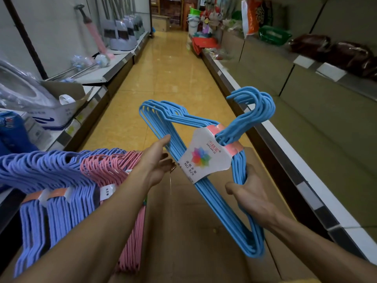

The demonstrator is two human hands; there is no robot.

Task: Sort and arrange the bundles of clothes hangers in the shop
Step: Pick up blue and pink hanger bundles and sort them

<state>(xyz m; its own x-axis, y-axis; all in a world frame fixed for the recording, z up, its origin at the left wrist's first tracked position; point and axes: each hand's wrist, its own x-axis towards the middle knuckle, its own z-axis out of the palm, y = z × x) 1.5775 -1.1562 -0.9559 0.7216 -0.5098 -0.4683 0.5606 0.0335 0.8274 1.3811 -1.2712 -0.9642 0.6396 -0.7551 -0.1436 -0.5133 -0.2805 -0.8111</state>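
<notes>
Right hand (247, 193) clamps blue hanger bundle (206, 160); left hand (161, 158) fingers apart beside it. One-handed grip: bundle may swing, slip.

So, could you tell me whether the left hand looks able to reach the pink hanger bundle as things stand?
Probably yes. The left hand is open, holding nothing, and the pink hanger bundle hangs just beside its forearm with nothing between; the right hand alone grips the blue hanger bundle.
</notes>
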